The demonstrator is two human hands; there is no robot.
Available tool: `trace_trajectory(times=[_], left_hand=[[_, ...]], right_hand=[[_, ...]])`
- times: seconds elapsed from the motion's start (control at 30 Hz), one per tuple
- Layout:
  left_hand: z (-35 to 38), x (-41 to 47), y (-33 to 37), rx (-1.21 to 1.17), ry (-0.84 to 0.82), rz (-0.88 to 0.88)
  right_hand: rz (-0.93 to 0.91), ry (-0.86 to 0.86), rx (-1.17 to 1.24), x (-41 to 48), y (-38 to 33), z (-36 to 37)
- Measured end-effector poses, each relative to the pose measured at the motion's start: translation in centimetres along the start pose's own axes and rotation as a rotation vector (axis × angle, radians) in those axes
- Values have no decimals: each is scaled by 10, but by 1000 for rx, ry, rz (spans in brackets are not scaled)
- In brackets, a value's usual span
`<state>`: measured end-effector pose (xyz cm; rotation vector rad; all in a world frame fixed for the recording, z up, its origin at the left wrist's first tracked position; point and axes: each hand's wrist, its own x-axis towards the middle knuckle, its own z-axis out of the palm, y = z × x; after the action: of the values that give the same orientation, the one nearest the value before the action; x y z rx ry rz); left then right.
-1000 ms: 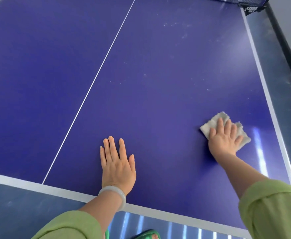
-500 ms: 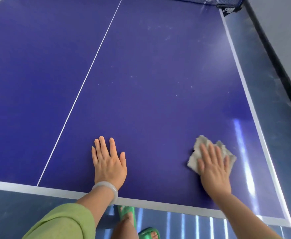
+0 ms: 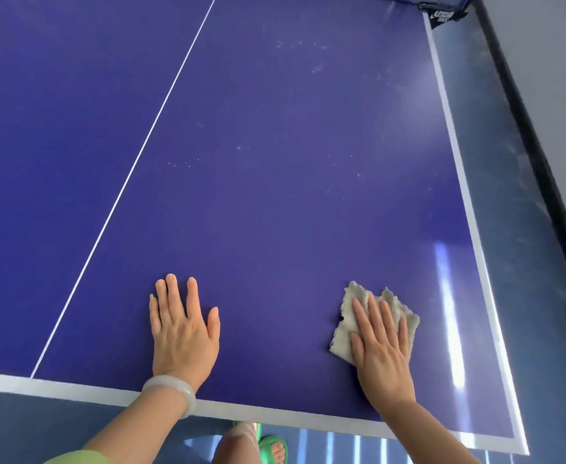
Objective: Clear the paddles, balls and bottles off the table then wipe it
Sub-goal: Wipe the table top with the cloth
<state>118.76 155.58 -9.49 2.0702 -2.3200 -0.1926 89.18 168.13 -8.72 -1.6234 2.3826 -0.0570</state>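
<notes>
Likely risks: cloth (image 3: 345, 324) only pinned flat under right hand (image 3: 383, 344), fingers (image 3: 373, 313) straight, not gripping, so it could slip out, bunch, or slide off near bench (image 3: 274, 212) corner. Left hand (image 3: 182, 329) flat on bench, fingers spread, holding nothing; palm may smear wiped patch. Pale specks (image 3: 238, 148) farther up, beyond easy reach, may get missed. Net (image 3: 442, 10) cut off at top; bench beyond unseen. Paddles, balls, bottles elsewhere: cannot tell. Cloth underside hidden.
</notes>
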Motion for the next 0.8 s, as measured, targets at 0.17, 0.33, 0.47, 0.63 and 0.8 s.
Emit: trace_trajectory(times=[0.17, 0.33, 0.47, 0.63, 0.8], left_hand=[[-5, 7, 9, -39, 30, 10], [-13, -9, 91, -74, 27, 302], [-3, -33, 177, -140, -108, 272], [11, -55, 248, -209, -126, -9], [23, -64, 267, -71, -67, -97]], right_hand=[[235, -32, 48, 59, 40, -23], [233, -98, 55, 94, 48, -38], [196, -81, 71, 94, 50, -34], [-45, 4, 40, 47, 71, -22], [-346, -10, -32, -27, 139, -18]])
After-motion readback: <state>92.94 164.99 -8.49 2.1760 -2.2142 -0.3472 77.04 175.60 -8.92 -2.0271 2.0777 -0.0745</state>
